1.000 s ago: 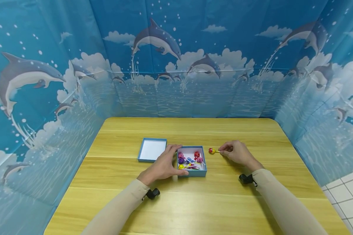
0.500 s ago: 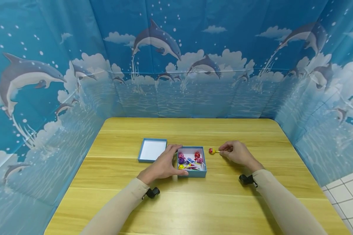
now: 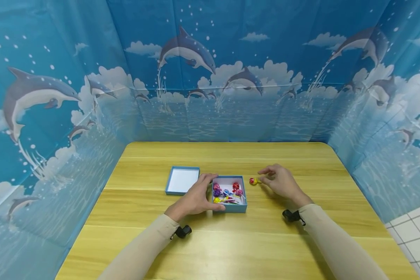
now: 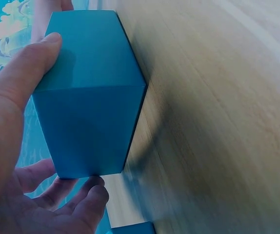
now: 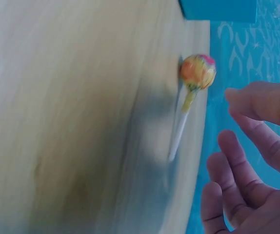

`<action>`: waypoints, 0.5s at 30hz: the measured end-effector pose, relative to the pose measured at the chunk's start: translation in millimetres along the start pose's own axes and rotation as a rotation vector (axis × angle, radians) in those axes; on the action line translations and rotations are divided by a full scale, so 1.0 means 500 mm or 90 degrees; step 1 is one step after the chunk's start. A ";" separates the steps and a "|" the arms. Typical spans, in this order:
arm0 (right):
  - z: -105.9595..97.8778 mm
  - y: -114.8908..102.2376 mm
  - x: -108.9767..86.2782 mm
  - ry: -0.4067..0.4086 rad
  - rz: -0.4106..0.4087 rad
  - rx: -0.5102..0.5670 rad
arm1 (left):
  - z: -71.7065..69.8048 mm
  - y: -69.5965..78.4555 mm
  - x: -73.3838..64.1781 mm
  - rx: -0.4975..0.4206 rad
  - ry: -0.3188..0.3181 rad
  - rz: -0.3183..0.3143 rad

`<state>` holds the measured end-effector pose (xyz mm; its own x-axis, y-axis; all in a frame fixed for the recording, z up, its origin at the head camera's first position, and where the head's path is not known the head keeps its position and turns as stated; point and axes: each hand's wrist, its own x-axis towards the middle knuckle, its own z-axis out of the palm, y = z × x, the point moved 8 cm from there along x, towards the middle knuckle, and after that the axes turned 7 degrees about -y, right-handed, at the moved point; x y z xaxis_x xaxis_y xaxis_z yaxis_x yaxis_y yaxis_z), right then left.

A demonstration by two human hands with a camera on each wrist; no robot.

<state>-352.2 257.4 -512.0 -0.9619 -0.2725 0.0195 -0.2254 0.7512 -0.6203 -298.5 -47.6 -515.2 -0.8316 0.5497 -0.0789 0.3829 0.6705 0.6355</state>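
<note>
Lollipop, red and yellow, lies on the desk just right of the open blue box, its stick pointing towards my right hand. That hand's fingers are parted, near the stick; in the right wrist view they look clear of it and hold nothing. My left hand clasps the box, thumb on its near wall, fingers round the left and far side, so my 2 hands are well apart.

For clean handling, I judge, thumb and index should meet the stick from either side, near the wrapper's twist, and lift or let go straight upwards; a sideways nudge could roll the round head. My left grip need only be light, enough to stop the box sliding.

Inside the box, a red sweet, a purple sweet and others lie jumbled, white sticks crossing. The lid lies to the left, inner face up. Nothing blocks my right hand's reach; the box's right wall separates the loose lollipop from the rest. Beyond hangs a dolphin-print curtain.
</note>
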 end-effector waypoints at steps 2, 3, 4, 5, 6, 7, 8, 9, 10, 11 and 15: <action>-0.002 -0.010 0.001 0.009 -0.010 0.000 | 0.000 0.002 0.000 -0.002 0.001 0.004; -0.003 -0.015 0.001 0.012 -0.015 0.001 | 0.001 0.003 0.000 -0.001 0.001 0.006; -0.003 -0.020 0.001 0.014 -0.020 0.002 | 0.001 0.004 -0.001 0.001 0.002 0.008; -0.002 -0.026 0.000 0.013 -0.025 0.003 | 0.002 0.005 -0.001 0.002 0.001 0.009; -0.001 -0.032 -0.001 0.012 -0.027 0.006 | 0.003 0.005 -0.002 0.001 -0.002 0.009; 0.000 -0.039 -0.002 0.009 -0.033 0.004 | 0.004 0.005 -0.002 0.002 -0.004 0.009; 0.001 -0.047 -0.002 0.007 -0.039 0.005 | 0.004 0.005 -0.003 0.003 -0.006 0.008; 0.001 -0.055 -0.003 0.004 -0.046 0.005 | 0.005 0.004 -0.003 0.005 -0.006 0.007; 0.002 -0.063 -0.003 0.002 -0.051 0.004 | 0.004 0.004 -0.004 0.004 -0.008 0.005; 0.002 -0.072 -0.003 0.000 -0.057 0.002 | 0.004 0.003 -0.004 0.003 -0.009 0.003; 0.000 -0.113 0.001 -0.003 -0.090 -0.012 | -0.001 0.004 -0.003 0.007 -0.003 0.003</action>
<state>-340.2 214.8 -476.9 -0.9199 -0.3789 0.1014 -0.3609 0.7165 -0.5969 -296.7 -47.6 -513.3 -0.8277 0.5556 -0.0795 0.3914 0.6729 0.6277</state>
